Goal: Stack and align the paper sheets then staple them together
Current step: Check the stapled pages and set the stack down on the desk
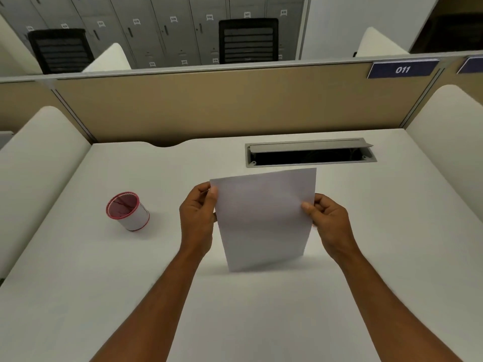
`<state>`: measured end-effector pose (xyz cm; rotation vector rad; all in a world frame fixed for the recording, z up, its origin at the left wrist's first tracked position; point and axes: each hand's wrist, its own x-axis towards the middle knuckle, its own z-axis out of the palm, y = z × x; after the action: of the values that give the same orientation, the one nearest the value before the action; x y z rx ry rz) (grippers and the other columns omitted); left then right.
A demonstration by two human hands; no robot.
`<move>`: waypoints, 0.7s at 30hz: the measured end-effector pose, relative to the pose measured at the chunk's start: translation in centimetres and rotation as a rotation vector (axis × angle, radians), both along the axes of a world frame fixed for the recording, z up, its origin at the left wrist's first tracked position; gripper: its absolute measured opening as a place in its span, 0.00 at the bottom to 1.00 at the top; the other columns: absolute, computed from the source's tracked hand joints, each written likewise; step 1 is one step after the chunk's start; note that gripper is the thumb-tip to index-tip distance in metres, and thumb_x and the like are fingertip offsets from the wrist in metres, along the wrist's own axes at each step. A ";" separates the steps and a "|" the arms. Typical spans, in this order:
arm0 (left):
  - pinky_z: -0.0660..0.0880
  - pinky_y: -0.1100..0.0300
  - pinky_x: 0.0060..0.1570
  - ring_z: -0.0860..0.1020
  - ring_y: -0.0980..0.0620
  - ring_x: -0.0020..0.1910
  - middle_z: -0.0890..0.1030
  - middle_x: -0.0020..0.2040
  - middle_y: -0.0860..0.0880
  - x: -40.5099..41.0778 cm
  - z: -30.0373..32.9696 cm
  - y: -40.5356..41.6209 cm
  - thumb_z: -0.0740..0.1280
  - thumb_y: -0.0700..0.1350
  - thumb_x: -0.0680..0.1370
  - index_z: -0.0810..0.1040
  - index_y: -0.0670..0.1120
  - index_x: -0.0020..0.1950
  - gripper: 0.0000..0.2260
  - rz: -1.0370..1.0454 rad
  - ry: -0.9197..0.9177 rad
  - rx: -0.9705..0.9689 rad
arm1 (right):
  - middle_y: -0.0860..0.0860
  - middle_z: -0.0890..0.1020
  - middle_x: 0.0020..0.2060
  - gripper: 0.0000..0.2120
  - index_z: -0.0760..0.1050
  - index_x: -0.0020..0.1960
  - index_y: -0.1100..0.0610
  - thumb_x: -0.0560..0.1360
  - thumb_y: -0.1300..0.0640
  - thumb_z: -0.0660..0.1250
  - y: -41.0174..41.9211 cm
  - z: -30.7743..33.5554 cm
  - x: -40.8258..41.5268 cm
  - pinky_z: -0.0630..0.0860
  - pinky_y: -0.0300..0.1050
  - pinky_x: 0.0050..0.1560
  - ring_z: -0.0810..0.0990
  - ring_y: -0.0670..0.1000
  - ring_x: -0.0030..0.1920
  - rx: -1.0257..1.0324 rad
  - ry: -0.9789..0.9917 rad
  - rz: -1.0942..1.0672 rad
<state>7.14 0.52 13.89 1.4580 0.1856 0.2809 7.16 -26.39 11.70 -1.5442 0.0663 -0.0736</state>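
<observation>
The white paper sheets [264, 218] stand upright on their bottom edge, over the middle of the white desk [261, 309]. My left hand [197, 220] pinches their left edge near the top, thumb on the front. On the right edge my right hand [328, 220] grips the same sheets, thumb forward. The edges look even, and I cannot tell how many sheets there are. A faint mark sits at the top left corner. No stapler is in view.
A red-rimmed white cup [128, 211] stands on the desk to the left of my hands. An open grey cable tray [309, 152] is set into the desk behind the sheets. A tan partition [235, 105] closes the back, and white side panels [34, 158] flank the desk.
</observation>
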 end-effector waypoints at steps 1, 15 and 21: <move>0.82 0.48 0.42 0.82 0.46 0.50 0.85 0.50 0.50 0.0 0.4 0.1 0.65 0.48 0.81 0.81 0.50 0.56 0.07 -0.001 -0.014 0.001 | 0.48 0.88 0.48 0.10 0.83 0.55 0.49 0.79 0.61 0.67 0.2 0.1 -0.2 0.79 0.35 0.45 0.86 0.47 0.47 -0.003 -0.006 -0.007; 0.83 0.45 0.45 0.82 0.46 0.49 0.84 0.49 0.47 -2.0 1.6 1.4 0.66 0.46 0.81 0.82 0.46 0.58 0.09 -0.009 -0.061 0.046 | 0.46 0.84 0.55 0.12 0.79 0.61 0.54 0.78 0.61 0.69 2.5 0.0 -1.5 0.79 0.34 0.54 0.83 0.48 0.56 -0.205 -0.023 -0.182; 0.82 0.60 0.44 0.83 0.53 0.47 0.84 0.46 0.57 -2.7 3.6 -1.2 0.66 0.48 0.81 0.82 0.55 0.55 0.06 0.113 -0.137 0.170 | 0.51 0.80 0.58 0.16 0.76 0.64 0.58 0.77 0.63 0.69 9.3 4.5 -3.9 0.81 0.45 0.53 0.80 0.48 0.57 -0.258 -0.324 -0.209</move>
<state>4.46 -0.68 17.54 1.5925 0.1357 0.4967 3.27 -17.07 16.17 -1.7598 -0.0403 -0.5135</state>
